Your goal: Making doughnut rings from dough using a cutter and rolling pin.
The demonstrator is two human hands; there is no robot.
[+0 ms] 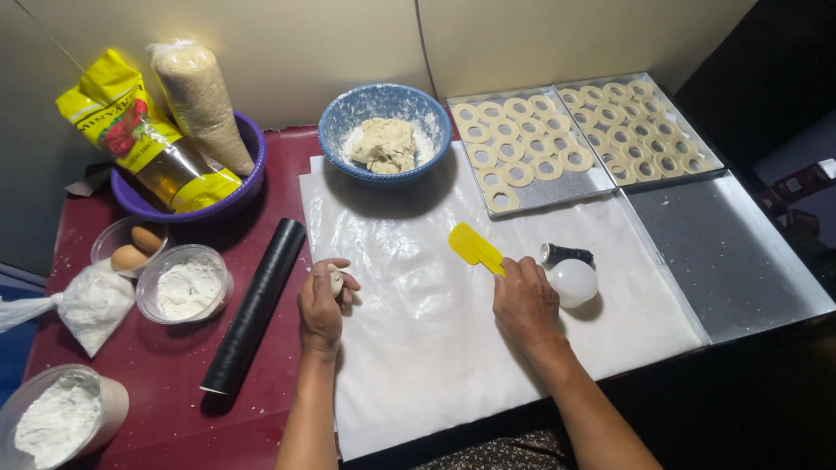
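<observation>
Yellow marks the package at ten o'clock: a tall oil pouch point(139, 139) with a red patch on its label leans in a purple basin point(246, 178), and beside it stands a clear bag of pale grain point(202, 100), tied at the top. A white knotted bag of flour point(91, 302) lies at nine o'clock on the dark red bench point(165, 383).

We see our left hand point(324, 300) curled shut round a small lump of dough point(335, 278) at the left edge of the white sheet point(418, 348). Our right hand point(524, 305) grips the handle of a yellow spatula point(475, 247); its long axis runs from the hand toward ten o'clock, blade end pointing away from us. Just right of that hand lies a white bulb-shaped thing with a black neck point(570, 274), touching the hand or nearly so.

A black rolling pin point(254, 305) lies left of the left hand, pointing toward one o'clock. At twelve o'clock sits a blue bowl point(348, 113) of dough; at one o'clock, two trays of dough rings point(522, 152).
</observation>
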